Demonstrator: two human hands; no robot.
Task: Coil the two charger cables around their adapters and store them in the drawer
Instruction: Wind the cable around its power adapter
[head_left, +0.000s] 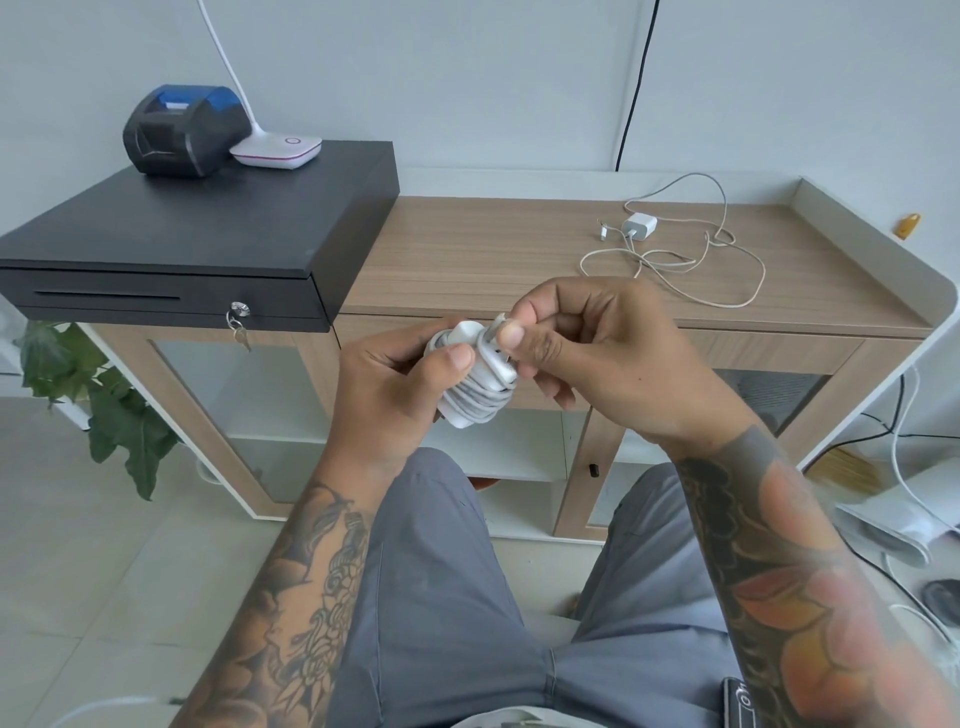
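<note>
My left hand (395, 384) grips a white adapter (470, 382) with its cable wound tightly round it, held above my lap in front of the wooden table (467, 254). My right hand (587, 343) pinches the cable's free end at the top of the bundle, thumb and forefinger closed on it. A second white adapter (640, 226) lies on the table at the back right, its pale cable (727, 270) spread in loose loops around it. The table's drawer front (769, 349) below the top edge is closed.
A black cash drawer (197, 249) with a key in its lock sits on the table's left end, carrying a receipt printer (182, 130) and a white lamp base (276, 149). A plant (104, 410) hangs at the left. Cables and a white pouch (893, 525) lie on the floor at right.
</note>
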